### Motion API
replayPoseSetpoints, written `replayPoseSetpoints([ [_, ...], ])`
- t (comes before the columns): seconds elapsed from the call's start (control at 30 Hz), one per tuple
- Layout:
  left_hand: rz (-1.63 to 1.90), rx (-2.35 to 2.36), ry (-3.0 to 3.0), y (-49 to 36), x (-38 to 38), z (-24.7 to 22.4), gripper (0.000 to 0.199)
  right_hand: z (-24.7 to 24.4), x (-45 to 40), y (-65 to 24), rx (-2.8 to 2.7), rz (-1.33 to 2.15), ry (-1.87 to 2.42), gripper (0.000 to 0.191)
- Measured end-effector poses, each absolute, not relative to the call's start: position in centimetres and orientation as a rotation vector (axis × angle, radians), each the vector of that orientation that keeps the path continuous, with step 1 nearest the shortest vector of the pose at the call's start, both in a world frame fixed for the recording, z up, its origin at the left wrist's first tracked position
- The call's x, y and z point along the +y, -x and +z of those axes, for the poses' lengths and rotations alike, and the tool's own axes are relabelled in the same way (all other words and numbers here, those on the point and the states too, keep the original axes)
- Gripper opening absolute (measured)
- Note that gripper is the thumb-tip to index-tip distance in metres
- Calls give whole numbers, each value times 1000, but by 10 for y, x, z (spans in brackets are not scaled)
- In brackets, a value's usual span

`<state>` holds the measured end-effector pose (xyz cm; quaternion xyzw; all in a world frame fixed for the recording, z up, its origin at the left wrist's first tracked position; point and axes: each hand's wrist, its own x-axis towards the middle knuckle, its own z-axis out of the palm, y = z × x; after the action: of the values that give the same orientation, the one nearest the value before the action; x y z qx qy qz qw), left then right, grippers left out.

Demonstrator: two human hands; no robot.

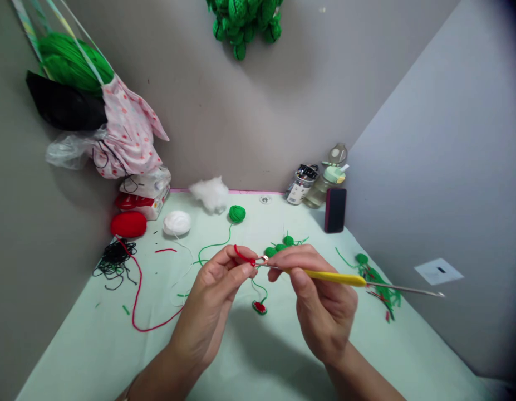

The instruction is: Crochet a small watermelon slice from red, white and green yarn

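Above the middle of the table, my left hand (pixel 216 298) pinches red yarn (pixel 242 256) between thumb and fingertips, with a short tail sticking up. My right hand (pixel 320 301) is closed around the yellow handle of a crochet hook (pixel 337 277). The hook's thin metal shaft reaches left to the red yarn, where the two hands nearly meet. A small pinkish metallic loop (pixel 263 259) shows between the fingertips; what it is cannot be made out. Just below hangs or lies a small red and green crocheted piece (pixel 260 307) on a green strand.
Red yarn ball (pixel 128 224), white ball (pixel 177 223), black yarn (pixel 116 257) and boxes (pixel 147 200) are at left. Stuffing (pixel 211 195) and a green ball (pixel 237 214) lie behind. A phone (pixel 335 210), bottle (pixel 322 186), jar (pixel 299 188) and green-red scraps (pixel 381 287) are at right.
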<state>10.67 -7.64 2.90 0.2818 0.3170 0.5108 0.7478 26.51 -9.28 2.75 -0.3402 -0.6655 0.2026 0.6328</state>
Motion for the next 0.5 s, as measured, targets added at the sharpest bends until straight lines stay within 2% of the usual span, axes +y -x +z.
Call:
replayPoseSetpoints([
  [0.23, 1111, 684, -643, -108, -77, 28, 6, 28, -94, -265, -1584, 386, 788, 24],
  [0.5, 1089, 717, -692, -107, -77, 31, 23, 27, -86, -263, -1243, 784, 735, 21],
])
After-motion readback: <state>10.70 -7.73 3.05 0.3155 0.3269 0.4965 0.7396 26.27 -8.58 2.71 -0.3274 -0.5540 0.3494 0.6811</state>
